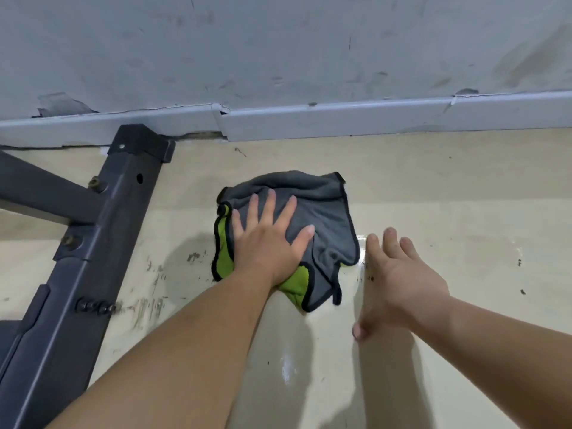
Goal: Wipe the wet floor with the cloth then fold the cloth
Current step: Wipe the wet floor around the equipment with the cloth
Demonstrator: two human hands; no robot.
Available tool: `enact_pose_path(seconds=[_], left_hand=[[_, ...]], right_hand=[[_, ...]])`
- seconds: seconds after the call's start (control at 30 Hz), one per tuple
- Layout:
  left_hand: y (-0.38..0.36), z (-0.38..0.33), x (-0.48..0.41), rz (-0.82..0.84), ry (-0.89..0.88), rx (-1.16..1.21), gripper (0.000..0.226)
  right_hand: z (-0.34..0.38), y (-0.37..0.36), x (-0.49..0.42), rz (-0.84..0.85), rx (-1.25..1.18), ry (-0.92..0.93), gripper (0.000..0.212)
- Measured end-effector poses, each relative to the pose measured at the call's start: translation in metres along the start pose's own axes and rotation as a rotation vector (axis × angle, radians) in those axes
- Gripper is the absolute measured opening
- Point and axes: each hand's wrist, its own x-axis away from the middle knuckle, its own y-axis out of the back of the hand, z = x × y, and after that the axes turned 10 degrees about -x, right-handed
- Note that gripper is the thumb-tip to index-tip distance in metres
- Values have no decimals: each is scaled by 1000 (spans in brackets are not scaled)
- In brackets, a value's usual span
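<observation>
Cloth [322, 212]: soft, napped microfibre, grey on the upper face and lime green underneath, bound with a thin black hem. It lies crumpled on the floor at the middle of the view, with green folds showing at its 8 and 6 o'clock edges.
Left hand [269, 239]: flat on the cloth, palm down, fingers spread wide and straight. It presses on the cloth's 8 o'clock part and grips nothing.
Right hand [399, 280]: at 4 o'clock of the cloth, just beside its hem and apart from it. The fingers are loosely extended, the thumb points down toward the floor, and the hand holds nothing. Whether it touches the floor, I cannot tell.
Floor [448, 187]: smooth, glossy cream surface. A bright wet sheen shows at 5 o'clock of the cloth, dark specks and smears at its 8 o'clock, and scattered specks at 3 o'clock.
Metal frame [102, 230]: dark grey square tubing with bolts and a round hole, standing at 9 o'clock of the cloth, well apart from it.
Skirting [340, 122]: pale, flat strip at 12 o'clock, cracked at one joint.
Wall [278, 41]: matt grey-white, scuffed and stained.
</observation>
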Motion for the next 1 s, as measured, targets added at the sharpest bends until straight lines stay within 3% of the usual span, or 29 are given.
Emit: enact_pose_path(seconds=[0.17,0.27,0.33,0.43,0.5,0.57,0.77,0.87,1.0], left_hand=[[5,-24,-36,64,268,7,74],[11,-59,-43,98,261,15,80],[11,-77,-39,53,47,-34,80],[8,-71,-41,19,-439,-149,72],[16,-49,-58,48,-530,-180,73],[25,-20,-75,119,-365,-132,82],[13,51,-37,86,456,92,88],[-2,39,12,71,596,150,85],[-22,-11,93,85,605,148,83]], right_hand=[[3,-3,-3,-29,-2,-10,171],[0,-5,-2,-26,11,-20,169],[-2,-4,-4,-35,3,-31,168],[-1,-1,-2,-10,-3,-27,167],[-2,-2,-2,-11,-20,-26,173],[-1,-1,0,-7,-16,-20,174],[4,3,-1,-5,7,-31,171],[5,2,-4,7,21,-36,171],[0,-2,-8,8,-15,-40,173]])
